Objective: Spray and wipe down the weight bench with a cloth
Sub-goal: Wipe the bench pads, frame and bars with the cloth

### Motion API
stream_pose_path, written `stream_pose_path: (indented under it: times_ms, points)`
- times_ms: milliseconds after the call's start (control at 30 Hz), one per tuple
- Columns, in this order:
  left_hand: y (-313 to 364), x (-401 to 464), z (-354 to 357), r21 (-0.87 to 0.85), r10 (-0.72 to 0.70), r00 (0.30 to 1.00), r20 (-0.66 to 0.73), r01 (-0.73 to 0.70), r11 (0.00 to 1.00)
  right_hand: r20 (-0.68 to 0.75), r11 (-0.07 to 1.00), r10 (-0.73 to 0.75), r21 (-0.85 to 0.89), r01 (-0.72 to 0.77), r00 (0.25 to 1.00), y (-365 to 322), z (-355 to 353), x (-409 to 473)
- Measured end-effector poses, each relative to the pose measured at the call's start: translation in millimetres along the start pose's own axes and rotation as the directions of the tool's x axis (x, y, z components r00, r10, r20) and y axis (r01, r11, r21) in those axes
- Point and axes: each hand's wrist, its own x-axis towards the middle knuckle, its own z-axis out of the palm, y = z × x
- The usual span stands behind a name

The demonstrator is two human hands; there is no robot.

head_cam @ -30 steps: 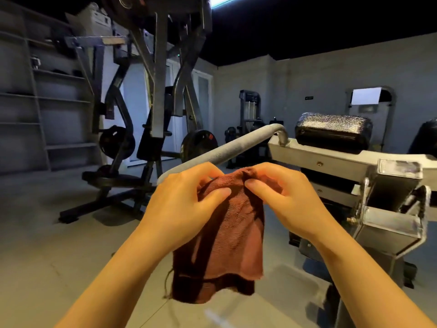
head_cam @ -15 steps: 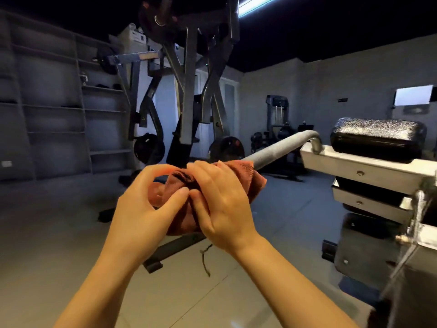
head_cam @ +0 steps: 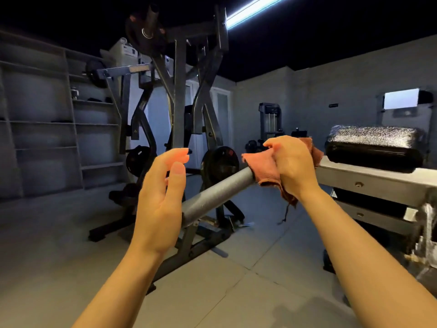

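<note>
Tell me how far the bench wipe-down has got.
Done: nothing can be confirmed as wiped; no spray bottle is in view. In hand: the right hand grips the cloth wrapped round the grey bar, near its far end. The left hand hovers open, holding nothing. Left: the bare stretch of bar toward the camera, and the black pad and frame, untouched now.

dim gym lit by one ceiling light strip (head_cam: 254, 7), right edge blurred and warped.

A gym: plate-loaded machine (head_cam: 179, 119), padded bench (head_cam: 373, 147), wall shelving (head_cam: 47, 124).
</note>
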Motion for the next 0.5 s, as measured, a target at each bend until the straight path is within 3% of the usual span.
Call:
stream_pose_path:
  times_ms: [100, 233, 300, 367, 433, 500]
  points:
    - [-5.3, 2.2, 12.1, -0.017, 0.025, 1.000, 0.008, -0.025, 1.000, -0.026, 0.940, 0.267, 0.228, -0.255, 0.963, 30.7, -13.2, 7.6]
    - [-7.7, 1.9, 14.1, -0.021, 0.020, 1.000, 0.024, -0.020, 1.000, 0.108, 0.861, 0.481, 0.130, -0.492, 0.870, 61.5, -4.7, 30.8]
    - [-6.6, 2.8, 15.5, 0.025, 0.021, 0.999, 0.035, -0.022, 0.999, 0.101, 0.717, 0.610, 0.353, -0.601, 0.786, 72.7, 8.2, 36.1]
    - [-6.9, 2.8, 16.8, 0.045, 0.007, 0.999, 0.040, -0.009, 0.999, -0.043, 0.686, 0.613, 0.525, -0.504, 0.789, 75.3, 21.7, 21.2]
    - [-8.0, 2.7, 17.5, 0.043, 0.001, 0.999, 0.045, -0.003, 0.999, -0.166, 0.770, 0.502, 0.533, -0.352, 0.848, 49.9, 28.2, -3.6]
    - [-8.6, 2.6, 18.1, 0.052, -0.012, 0.999, 0.048, 0.009, 0.999, -0.177, 0.793, 0.410, 0.554, -0.254, 0.895, 11.8, 27.3, -24.1]
